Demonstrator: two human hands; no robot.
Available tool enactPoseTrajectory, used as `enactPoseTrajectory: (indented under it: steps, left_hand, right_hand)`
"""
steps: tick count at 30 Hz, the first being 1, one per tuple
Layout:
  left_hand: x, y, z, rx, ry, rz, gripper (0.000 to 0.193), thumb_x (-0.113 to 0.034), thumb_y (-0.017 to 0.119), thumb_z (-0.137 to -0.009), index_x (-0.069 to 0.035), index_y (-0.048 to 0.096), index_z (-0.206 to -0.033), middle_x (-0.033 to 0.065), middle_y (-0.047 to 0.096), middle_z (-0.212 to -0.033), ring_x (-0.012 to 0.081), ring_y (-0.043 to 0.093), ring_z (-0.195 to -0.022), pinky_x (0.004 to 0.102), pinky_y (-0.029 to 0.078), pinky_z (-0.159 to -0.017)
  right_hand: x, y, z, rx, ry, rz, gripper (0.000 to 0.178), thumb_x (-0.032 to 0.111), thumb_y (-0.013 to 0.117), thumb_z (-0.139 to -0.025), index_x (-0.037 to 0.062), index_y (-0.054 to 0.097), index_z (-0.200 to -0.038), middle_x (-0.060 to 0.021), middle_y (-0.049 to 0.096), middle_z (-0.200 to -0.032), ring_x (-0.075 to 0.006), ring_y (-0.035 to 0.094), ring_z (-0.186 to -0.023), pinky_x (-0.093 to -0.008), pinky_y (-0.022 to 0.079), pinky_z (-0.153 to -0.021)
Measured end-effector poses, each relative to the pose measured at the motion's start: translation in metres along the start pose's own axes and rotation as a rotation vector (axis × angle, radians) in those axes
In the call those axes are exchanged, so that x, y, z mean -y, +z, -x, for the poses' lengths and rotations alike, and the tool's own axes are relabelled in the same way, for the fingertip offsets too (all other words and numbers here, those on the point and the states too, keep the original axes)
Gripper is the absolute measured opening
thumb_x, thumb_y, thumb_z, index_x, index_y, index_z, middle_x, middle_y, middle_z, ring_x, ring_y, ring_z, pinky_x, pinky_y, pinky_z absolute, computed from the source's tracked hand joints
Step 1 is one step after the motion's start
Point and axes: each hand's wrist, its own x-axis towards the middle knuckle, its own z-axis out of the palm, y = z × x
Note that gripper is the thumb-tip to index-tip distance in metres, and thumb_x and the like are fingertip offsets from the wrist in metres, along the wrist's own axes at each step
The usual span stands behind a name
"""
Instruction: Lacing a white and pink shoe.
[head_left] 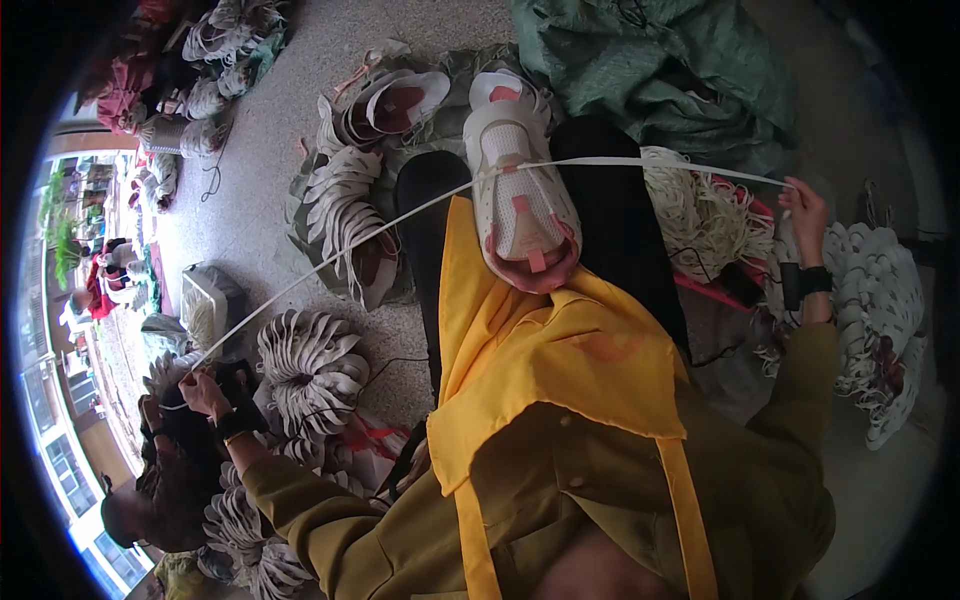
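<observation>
A white shoe upper (pixel 515 140) with pink lining and a pink heel tab stands between my knees, its opening toward me. A long white shoelace (pixel 620 161) crosses over its tongue and stretches out to both sides. My left hand (pixel 205 394), closed on one end of the lace, is far out to the lower left. Well to the right, my right hand (pixel 804 212) pinches the other end at about the height of the shoe's middle. Both lengths are drawn straight. Neither hand touches the shoe. A yellow apron (pixel 570 350) covers my lap.
A pink basket (pixel 700 287) of loose white laces sits by my right knee. Bundled shoe uppers (pixel 345 195) lie left of my legs, with another pile (pixel 880 310) at far right. A green sack (pixel 650 80) lies ahead. Another person (pixel 165 485) is close to my left hand.
</observation>
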Motion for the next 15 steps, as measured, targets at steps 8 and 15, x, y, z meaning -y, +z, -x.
enactPoseTrajectory:
  steps: [8, 15]
  left_hand:
    - [0.013, 0.024, 0.012, 0.054, 0.151, -0.152, 0.015, -0.013, 0.065, -0.090, 0.000, 0.065, -0.096, 0.0096, 0.072, -0.079, 0.0182, 0.071, -0.069, 0.0333, 0.056, -0.061]
    - [0.025, 0.023, 0.006, 0.212, 0.152, -0.035, 0.016, -0.015, 0.067, -0.092, 0.000, 0.066, -0.094, 0.0078, 0.071, -0.075, 0.0149, 0.066, -0.062, 0.0294, 0.052, -0.055]
  right_hand:
    - [-0.047, -0.061, -0.011, -0.016, 0.023, 0.131, 0.024, 0.000, 0.057, -0.100, -0.0023, 0.069, -0.121, -0.0113, 0.073, -0.103, -0.0157, 0.072, -0.090, -0.0286, 0.058, -0.080]
    - [-0.049, -0.070, -0.021, -0.058, 0.223, 0.134, 0.018, 0.010, 0.063, -0.100, -0.0023, 0.070, -0.110, -0.0098, 0.072, -0.091, -0.0165, 0.072, -0.070, -0.0286, 0.059, -0.062]
